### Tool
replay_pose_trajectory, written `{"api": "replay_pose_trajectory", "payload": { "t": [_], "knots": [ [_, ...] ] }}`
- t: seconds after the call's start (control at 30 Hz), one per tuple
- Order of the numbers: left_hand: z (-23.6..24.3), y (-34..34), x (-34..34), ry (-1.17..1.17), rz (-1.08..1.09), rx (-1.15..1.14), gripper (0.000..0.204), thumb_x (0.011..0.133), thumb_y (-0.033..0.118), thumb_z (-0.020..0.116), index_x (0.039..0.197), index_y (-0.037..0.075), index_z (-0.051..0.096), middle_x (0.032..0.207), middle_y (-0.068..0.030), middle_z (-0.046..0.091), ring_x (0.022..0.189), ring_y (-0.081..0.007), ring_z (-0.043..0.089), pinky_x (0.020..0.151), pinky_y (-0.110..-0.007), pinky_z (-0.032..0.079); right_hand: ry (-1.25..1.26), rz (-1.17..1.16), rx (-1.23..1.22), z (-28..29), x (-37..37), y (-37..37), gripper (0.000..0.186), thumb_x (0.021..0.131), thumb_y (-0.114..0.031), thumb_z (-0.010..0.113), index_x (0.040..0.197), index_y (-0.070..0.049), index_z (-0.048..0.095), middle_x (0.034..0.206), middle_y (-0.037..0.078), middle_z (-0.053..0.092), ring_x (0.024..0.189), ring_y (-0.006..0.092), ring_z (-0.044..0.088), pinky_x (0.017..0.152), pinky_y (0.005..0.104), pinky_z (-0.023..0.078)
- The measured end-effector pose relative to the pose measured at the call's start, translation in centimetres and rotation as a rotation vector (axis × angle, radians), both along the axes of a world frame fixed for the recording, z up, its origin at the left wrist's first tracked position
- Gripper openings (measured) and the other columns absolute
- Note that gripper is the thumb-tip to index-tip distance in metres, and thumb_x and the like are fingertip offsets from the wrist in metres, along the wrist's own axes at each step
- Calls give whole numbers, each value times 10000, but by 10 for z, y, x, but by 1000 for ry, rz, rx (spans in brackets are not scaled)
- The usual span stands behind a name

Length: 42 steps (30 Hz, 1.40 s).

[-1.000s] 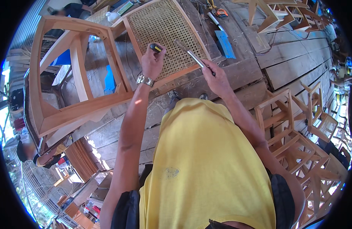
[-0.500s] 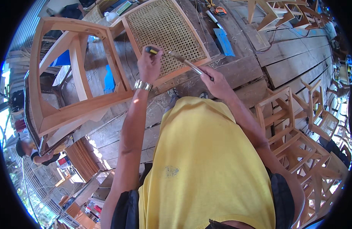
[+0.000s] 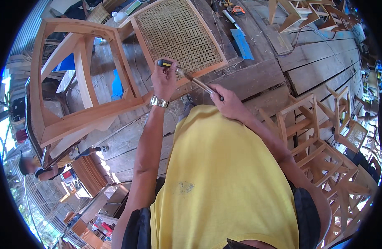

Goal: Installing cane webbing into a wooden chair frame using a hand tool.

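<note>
My left hand [image 3: 164,83], with a metal watch at its wrist, is closed around a tool with a black-and-yellow handle [image 3: 165,63]; its working end is not clear. In my right hand [image 3: 229,101] is a slim brown-and-silver rod-like tool [image 3: 199,84] with a dark butt end. The rod slants up to the left, its far tip close to the left hand's fingers; whether they touch I cannot tell. Just beyond both hands lies a woven cane panel [image 3: 176,35] in a wooden frame, part of a chair whose open backrest frame [image 3: 91,115] stands at the left.
Past the panel, a blue flat piece [image 3: 242,44], a white-handled tool [image 3: 230,17] and an orange tape measure [image 3: 238,10] lie on planks. Unfinished wooden chair frames [image 3: 311,120] crowd the right side. Another person [image 3: 46,171] is at the far left.
Both hands have come slightly down toward my body with their tools, the right one also moving left. The tools' tips are closer together. The person at left has shifted a little.
</note>
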State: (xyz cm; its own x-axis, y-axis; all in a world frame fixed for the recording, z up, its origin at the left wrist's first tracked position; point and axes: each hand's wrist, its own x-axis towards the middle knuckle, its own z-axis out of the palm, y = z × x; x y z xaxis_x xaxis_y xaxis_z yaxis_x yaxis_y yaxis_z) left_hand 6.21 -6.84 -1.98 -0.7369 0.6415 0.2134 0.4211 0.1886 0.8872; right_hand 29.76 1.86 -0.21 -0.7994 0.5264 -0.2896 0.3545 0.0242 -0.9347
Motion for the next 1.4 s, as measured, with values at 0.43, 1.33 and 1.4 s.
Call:
{"api": "replay_pose_trajectory", "payload": {
  "t": [0.43,1.33,1.4],
  "knots": [
    [0,14,-4,16,80,59,142,942,153,716,1035,102,622,819,34,668,676,-38,530,620,-233,456,-5,17,-3,2,5,14,357,1007,-175,556,1332,-28,582,925,54,646,785,129,554,746,298,480],
    [4,31,-22,44,-106,-195,142,940,152,723,1051,134,637,866,41,707,711,-22,597,614,-208,466,51,-228,91,2,-23,45,330,1004,-141,564,1316,-42,606,843,-8,583,735,63,498,668,246,440],
    [9,27,-20,53,-111,-215,144,940,148,722,1055,130,636,876,39,709,723,-25,605,626,-209,474,-59,-46,103,0,-14,51,334,1009,-145,558,1322,-40,602,842,-15,570,736,64,490,673,246,436]
  ]
}}
